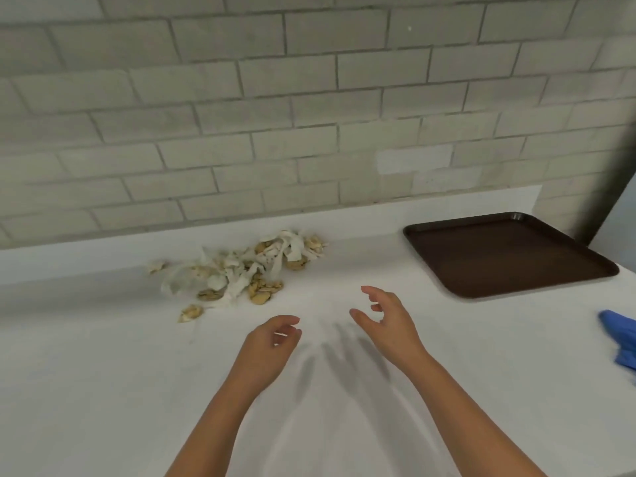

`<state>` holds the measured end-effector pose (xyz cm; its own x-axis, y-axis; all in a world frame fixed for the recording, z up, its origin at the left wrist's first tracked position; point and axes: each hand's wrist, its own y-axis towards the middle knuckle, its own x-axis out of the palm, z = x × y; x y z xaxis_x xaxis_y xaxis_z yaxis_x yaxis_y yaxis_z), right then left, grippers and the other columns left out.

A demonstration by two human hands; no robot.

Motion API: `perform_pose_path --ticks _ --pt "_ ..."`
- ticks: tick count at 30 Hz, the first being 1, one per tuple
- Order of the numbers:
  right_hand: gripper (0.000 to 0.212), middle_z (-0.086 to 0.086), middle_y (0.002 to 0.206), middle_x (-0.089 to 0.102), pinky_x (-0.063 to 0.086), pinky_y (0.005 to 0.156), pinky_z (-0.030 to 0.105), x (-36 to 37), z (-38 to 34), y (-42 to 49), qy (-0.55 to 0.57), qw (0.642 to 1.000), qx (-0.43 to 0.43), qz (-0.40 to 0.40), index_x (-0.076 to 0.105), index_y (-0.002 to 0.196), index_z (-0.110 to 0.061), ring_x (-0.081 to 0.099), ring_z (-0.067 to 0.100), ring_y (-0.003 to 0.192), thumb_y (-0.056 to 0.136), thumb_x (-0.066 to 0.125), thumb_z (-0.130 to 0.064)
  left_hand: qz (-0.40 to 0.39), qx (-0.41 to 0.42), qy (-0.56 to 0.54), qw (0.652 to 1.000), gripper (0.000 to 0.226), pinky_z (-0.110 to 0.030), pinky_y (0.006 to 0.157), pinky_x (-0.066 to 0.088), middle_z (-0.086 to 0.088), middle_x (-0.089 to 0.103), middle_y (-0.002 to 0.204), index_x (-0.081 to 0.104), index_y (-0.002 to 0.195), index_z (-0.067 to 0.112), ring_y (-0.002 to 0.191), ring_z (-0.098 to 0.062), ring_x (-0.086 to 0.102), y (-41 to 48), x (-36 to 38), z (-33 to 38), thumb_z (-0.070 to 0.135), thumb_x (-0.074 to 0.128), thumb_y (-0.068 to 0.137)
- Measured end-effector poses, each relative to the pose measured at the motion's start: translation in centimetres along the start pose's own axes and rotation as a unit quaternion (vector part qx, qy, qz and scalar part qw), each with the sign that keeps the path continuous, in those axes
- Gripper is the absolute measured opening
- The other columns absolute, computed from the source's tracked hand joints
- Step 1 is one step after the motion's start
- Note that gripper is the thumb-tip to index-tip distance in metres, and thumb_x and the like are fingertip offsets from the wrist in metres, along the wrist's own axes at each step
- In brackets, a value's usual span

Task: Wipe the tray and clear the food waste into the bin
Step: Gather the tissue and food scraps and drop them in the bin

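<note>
The tray, brown and bare, lies flat well beyond and to the right of the fingers of the right hand. The food waste, scraps mixed with torn paper, is heaped beyond and left of the fingers of the left hand, untouched. Gathering that heap looks like the step in hand. It calls for a forward-left reach and a scoop, and no bin is in view. Both hands hover holding nothing, left fingers loosely curled, right spread wide. A blue cloth lies far right of them.
</note>
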<state>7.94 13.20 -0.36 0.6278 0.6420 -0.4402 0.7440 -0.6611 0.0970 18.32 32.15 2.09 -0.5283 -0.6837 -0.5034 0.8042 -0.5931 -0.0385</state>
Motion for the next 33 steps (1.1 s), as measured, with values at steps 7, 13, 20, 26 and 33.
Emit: perform_pose_path --ticks 7,13,20,26,33 --pt "0.036 -0.007 0.124 0.049 0.04 0.087 0.02 6.9 -3.5 3.9 -0.047 0.999 0.001 -0.01 0.056 0.124 -0.03 0.051 0.006 0.105 0.089 0.063 -0.033 0.005 -0.028 -0.023 0.999 0.015 -0.013 0.065 0.042 0.009 0.064 0.099 0.064 0.104 0.03 0.086 0.0 0.06 4.2 -7.0 -4.1 0.028 0.059 0.091" --pt "0.032 -0.011 0.117 0.051 0.038 0.082 0.017 11.6 -4.4 7.1 -0.108 0.991 -0.029 -0.071 0.061 0.119 -0.03 0.054 0.008 0.107 0.087 0.065 -0.034 0.112 -0.059 0.062 0.99 0.023 -0.025 0.086 0.041 0.003 0.058 0.114 0.064 0.11 0.023 0.11 -0.017 0.054 7.2 -8.9 -8.7 0.025 0.064 0.087" --pt "0.055 -0.002 0.132 0.044 0.041 0.09 0.021 17.3 -5.3 12.2 -0.212 0.954 -0.136 -0.164 0.043 0.139 -0.03 0.047 0.015 0.121 0.088 0.062 -0.034 0.108 -0.107 0.294 0.944 0.068 -0.046 0.108 0.031 -0.01 0.031 0.15 0.043 0.139 0.025 0.136 -0.031 0.031 11.4 -10.4 -14.9 0.056 0.06 0.08" --pt "0.085 0.007 0.159 0.004 0.032 0.107 0.044 21.1 -4.8 15.7 -0.353 0.897 -0.144 -0.224 0.014 0.15 -0.033 0.026 0.034 0.137 0.082 0.059 -0.057 0.166 0.06 0.319 0.931 0.02 -0.043 0.067 0.055 -0.006 0.067 0.095 0.071 0.097 0.013 0.078 -0.03 0.06 12.8 -9.6 -17.2 0.024 0.062 0.082" --pt "0.079 0.01 0.15 0.025 0.035 0.094 0.046 24.3 -3.1 16.4 -0.435 0.873 -0.174 -0.138 0.036 0.139 -0.032 0.038 0.033 0.125 0.077 0.036 -0.08 0.192 0.03 0.255 0.947 0.028 -0.033 0.056 0.047 -0.007 0.053 0.088 0.062 0.101 0.01 0.065 -0.027 0.058 12.6 -9.6 -16.4 0.019 0.037 0.095"
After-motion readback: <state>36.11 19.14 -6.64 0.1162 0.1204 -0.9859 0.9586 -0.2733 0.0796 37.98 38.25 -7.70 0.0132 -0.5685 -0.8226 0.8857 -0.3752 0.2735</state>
